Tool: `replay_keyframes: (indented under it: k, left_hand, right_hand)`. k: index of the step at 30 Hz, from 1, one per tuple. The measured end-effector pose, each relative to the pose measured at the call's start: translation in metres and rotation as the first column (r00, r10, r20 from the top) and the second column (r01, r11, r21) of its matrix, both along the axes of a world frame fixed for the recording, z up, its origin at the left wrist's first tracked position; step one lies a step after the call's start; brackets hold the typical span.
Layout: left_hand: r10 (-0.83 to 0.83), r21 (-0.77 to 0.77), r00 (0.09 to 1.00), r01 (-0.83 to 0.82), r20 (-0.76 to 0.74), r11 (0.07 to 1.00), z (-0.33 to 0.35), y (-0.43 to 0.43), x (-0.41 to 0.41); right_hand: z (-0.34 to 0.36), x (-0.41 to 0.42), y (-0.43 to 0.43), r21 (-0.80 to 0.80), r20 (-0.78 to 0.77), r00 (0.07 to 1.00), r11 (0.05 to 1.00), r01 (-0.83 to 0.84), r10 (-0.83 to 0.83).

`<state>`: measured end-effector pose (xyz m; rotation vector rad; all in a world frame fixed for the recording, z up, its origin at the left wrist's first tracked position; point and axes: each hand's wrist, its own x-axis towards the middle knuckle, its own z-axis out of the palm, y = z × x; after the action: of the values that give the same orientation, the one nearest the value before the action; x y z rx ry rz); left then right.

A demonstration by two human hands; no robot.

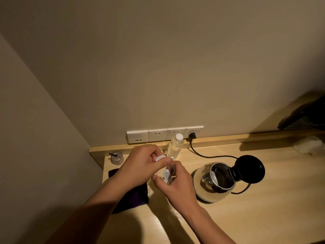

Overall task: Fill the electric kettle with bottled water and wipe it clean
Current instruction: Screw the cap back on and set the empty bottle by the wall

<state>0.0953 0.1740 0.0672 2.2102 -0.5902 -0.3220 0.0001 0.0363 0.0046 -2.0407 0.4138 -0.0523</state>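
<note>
Beside the open kettle (216,180), both hands pinch: left (140,166) cap (160,158), right (175,184) bottle (168,175).

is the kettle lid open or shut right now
Open. The black lid is flipped back on its hinge, and the dark inside of the kettle shows through its mouth.

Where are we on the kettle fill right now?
Done: kettle lid is open. In hand: left hand pinches the white cap of the bottle gripped by right hand. Left: pouring, then wiping, perhaps with the purple cloth.
</note>
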Motion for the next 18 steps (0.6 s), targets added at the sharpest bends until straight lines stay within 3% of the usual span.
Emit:
replay_keyframes:
  k: [2,5,7,9,11,13,15,18]
  left_hand:
    - [-0.067,0.021,0.996,0.066,0.062,0.998,0.002,-0.002,0.001]
    - [-0.266,0.021,0.96,0.265,0.083,0.964,0.01,0.003,0.006]
    - [-0.379,0.014,0.921,0.379,0.09,0.925,0.019,0.008,0.011]
    - [-0.425,-0.004,0.899,0.428,0.103,0.904,0.026,0.009,0.017]
    - [-0.383,-0.033,0.918,0.388,0.107,0.921,0.031,0.006,0.022]
    - [-0.283,-0.002,0.953,0.285,0.103,0.958,0.034,0.0,0.025]
    - [-0.191,0.135,0.97,0.171,0.149,0.976,0.034,-0.008,0.026]
    - [-0.143,0.274,0.949,0.064,0.28,0.96,0.03,-0.015,0.028]
  right_hand:
    - [0.004,0.002,0.0,0.044,-0.003,1.0,0.999,0.003,-0.003]
    - [0.012,0.005,-0.009,0.294,0.027,0.994,0.949,-0.112,0.109]
    - [0.022,0.007,-0.016,0.519,0.095,0.968,0.818,-0.247,0.232]
    - [0.03,0.009,-0.018,0.644,0.162,0.946,0.697,-0.317,0.281]
    - [0.034,0.012,-0.015,0.634,0.182,0.956,0.715,-0.294,0.232]
    - [0.035,0.017,-0.01,0.508,0.162,0.978,0.839,-0.195,0.129]
    - [0.035,0.021,-0.005,0.387,0.142,0.989,0.918,-0.087,0.034]
    - [0.035,0.024,-0.004,0.32,0.138,0.99,0.947,-0.01,-0.036]
